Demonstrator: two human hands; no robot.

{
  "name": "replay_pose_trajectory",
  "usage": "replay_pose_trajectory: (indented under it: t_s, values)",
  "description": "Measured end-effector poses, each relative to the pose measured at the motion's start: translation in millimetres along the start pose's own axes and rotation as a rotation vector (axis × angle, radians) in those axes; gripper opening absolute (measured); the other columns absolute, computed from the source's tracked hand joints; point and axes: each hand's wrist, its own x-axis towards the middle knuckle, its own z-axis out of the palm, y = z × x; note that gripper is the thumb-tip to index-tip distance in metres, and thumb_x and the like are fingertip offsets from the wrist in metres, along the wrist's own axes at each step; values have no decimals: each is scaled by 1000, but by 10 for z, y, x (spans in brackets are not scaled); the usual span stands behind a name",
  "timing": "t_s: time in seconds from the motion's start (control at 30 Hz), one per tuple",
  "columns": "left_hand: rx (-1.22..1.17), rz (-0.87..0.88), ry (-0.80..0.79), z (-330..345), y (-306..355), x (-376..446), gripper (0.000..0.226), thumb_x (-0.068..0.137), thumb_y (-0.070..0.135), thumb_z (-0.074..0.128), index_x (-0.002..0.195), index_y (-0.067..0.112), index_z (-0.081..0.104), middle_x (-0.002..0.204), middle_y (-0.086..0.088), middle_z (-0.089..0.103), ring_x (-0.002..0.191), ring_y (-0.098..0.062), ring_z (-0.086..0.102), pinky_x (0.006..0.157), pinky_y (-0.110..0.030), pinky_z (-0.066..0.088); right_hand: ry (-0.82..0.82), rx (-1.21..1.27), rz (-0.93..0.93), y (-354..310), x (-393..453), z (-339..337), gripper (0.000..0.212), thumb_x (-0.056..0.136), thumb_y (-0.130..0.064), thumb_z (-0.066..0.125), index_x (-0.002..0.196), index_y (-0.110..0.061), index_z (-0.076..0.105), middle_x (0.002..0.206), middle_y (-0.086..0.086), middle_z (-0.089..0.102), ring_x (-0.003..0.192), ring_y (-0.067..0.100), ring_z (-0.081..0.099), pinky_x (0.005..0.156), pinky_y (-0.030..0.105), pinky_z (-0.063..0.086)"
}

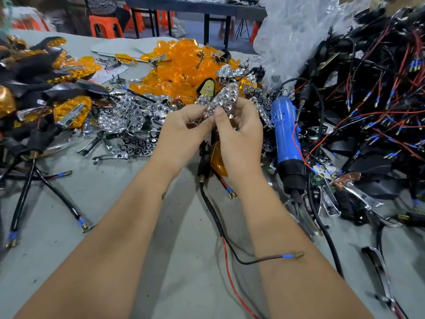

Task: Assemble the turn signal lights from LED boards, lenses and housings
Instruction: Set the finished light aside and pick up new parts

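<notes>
Your left hand (184,125) and right hand (239,132) meet above the middle of the bench (92,203), and the fingers of both pinch one chrome reflector (224,100), held tilted with its far end pointing away from you. Under your hands a black housing (204,155) lies on the bench beside an orange lens (218,162), its black and red wires (227,254) trailing toward the near edge. The lens pile (184,67) sits toward the far edge, loose reflectors (128,113) just left of your hands. A blue screwdriver (287,137) lies right of them, wired housings (379,100) heaped along the right edge.
</notes>
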Motion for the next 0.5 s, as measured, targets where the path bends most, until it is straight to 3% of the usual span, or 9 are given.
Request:
replay_pose_trajectory:
  t_s: [0.07, 0.1, 0.17, 0.2, 0.3, 0.37, 0.43, 0.5]
  values:
    - [21, -22, 15, -12, 4, 8, 17, 95, 18, 64, 109, 14, 74, 111, -4, 71, 110, -18, 64, 101, -38, 49, 9, -14, 19, -4, 15, -15, 19, 95, -14, 64, 89, -29, 54, 78, -16, 62, 70, -7, 55, 66, 10, 45]
    - [19, -42, 48, -21, 7, 12, 18, 95, 18, 64, 111, 16, 73, 112, 1, 71, 109, -10, 64, 100, -31, 49, 26, -28, 17, -4, 17, -19, 19, 96, -15, 62, 87, -29, 52, 78, -14, 60, 70, -5, 54, 66, 11, 44]
    - [46, -94, 159, -37, -4, 19, 18, 94, 24, 65, 111, 23, 71, 106, 13, 70, 98, 4, 63, 86, -13, 49, 85, -41, 16, 4, 15, -25, 20, 98, -18, 59, 86, -30, 48, 78, -13, 56, 70, -2, 52, 67, 13, 43]
    - [118, -123, 224, -43, -22, 21, 18, 93, 30, 66, 110, 26, 69, 101, 16, 68, 92, 6, 62, 79, -11, 49, 119, -43, 20, 11, 17, -28, 20, 99, -20, 57, 85, -30, 46, 77, -13, 53, 69, 1, 51, 67, 16, 43]
    - [410, -175, 272, -7, -84, -13, 35, 89, 50, 65, 115, 27, 62, 96, 16, 62, 88, -2, 60, 69, -20, 46, 181, -49, 37, 28, 25, -30, 16, 102, -24, 53, 88, -21, 44, 75, -8, 46, 68, 8, 47, 66, 24, 42]
    - [606, -196, 188, 57, -106, -29, 48, 88, 58, 60, 124, 26, 58, 104, 9, 63, 93, -13, 61, 68, -27, 41, 185, -22, 51, 31, 20, -30, 15, 103, -22, 50, 92, -14, 44, 80, 2, 47, 74, 27, 50, 71, 45, 46]
    - [814, -201, 117, 108, -142, -17, 51, 90, 56, 59, 128, 24, 57, 114, 1, 66, 102, -23, 62, 71, -29, 37, 187, 7, 58, 21, 15, -29, 19, 104, -19, 47, 85, -17, 42, 78, 3, 47, 74, 33, 47, 73, 58, 45]
    - [889, -205, 102, 106, -154, -1, 46, 90, 50, 61, 127, 22, 59, 109, -2, 68, 99, -26, 62, 68, -30, 36, 185, 10, 59, 10, 9, -25, 26, 104, -17, 44, 79, -23, 40, 75, -2, 47, 74, 31, 47, 73, 62, 43]
